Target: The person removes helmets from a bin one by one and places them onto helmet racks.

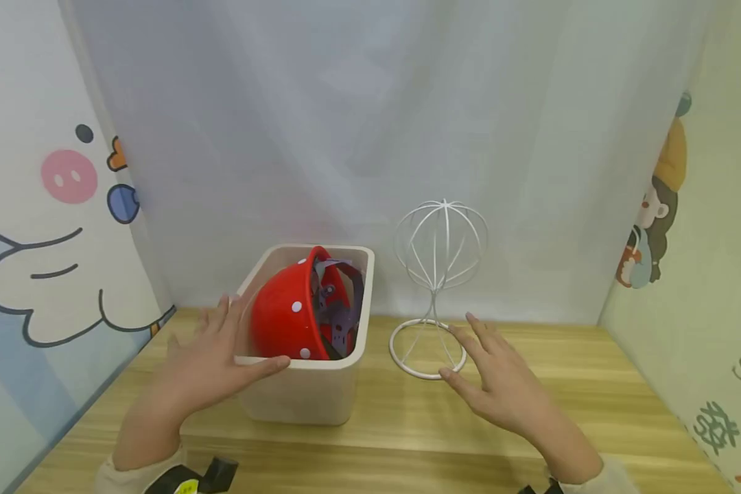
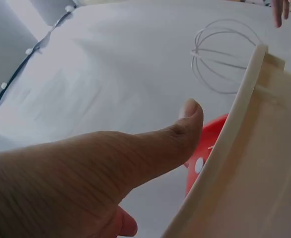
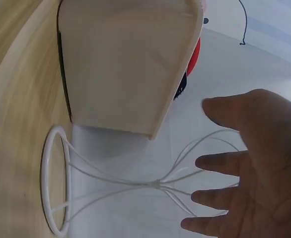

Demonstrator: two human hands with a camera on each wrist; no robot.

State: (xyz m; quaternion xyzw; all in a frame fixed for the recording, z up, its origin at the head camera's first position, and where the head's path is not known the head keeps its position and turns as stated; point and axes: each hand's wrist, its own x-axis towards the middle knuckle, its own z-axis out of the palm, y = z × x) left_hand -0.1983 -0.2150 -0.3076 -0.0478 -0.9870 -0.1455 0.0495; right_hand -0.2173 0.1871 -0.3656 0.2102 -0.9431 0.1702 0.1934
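Holding: nothing, my grip wide at left hand and right hand.
Red helmet: eleven o'clock, tilted inside the bin.
Shell: probably light, stiff and slick; I'd pinch its rim.
Wire stand: one o'clock.

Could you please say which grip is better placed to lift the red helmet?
Probably the left grip: it's beside the red helmet in the bin; the right grip is near the wire stand.
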